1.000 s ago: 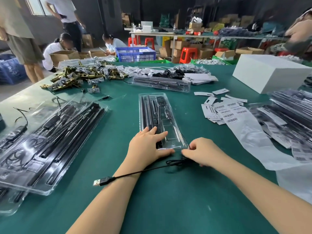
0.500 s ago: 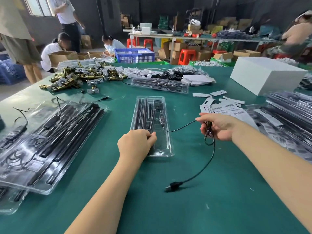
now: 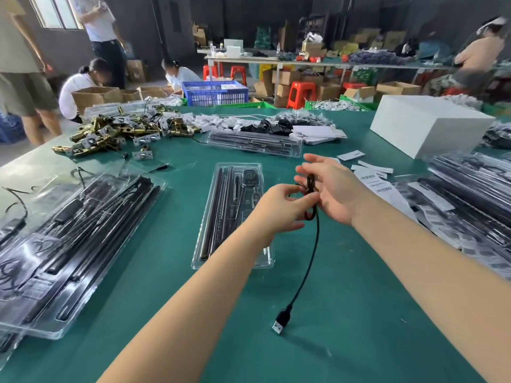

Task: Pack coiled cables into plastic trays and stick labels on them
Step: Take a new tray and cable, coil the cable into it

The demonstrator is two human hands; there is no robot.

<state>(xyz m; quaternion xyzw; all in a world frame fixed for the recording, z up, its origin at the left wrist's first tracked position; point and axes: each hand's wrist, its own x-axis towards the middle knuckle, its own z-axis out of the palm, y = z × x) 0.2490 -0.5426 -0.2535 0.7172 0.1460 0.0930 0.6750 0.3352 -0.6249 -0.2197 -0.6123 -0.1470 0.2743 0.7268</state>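
A clear plastic tray (image 3: 221, 217) with black rods in its slots lies lengthwise on the green table (image 3: 345, 313). Above its right side both hands meet on a black cable (image 3: 311, 252). My right hand (image 3: 334, 189) has a few loops of the cable wound around its straight fingers. My left hand (image 3: 282, 208) pinches the cable beside those loops. The loose end hangs down, and its USB plug (image 3: 282, 322) sits just above the table. Barcode labels (image 3: 378, 183) lie to the right of my hands.
Stacks of filled clear trays lie at the left (image 3: 60, 244) and at the right (image 3: 470, 194). Another tray (image 3: 254, 142), brass hardware (image 3: 110, 134) and a white box (image 3: 425, 123) sit farther back. Several people work beyond the table.
My left hand left the tray and rose to the cable at my right hand. The cable has been wound shorter; its plug end has moved right and lifted off the table.
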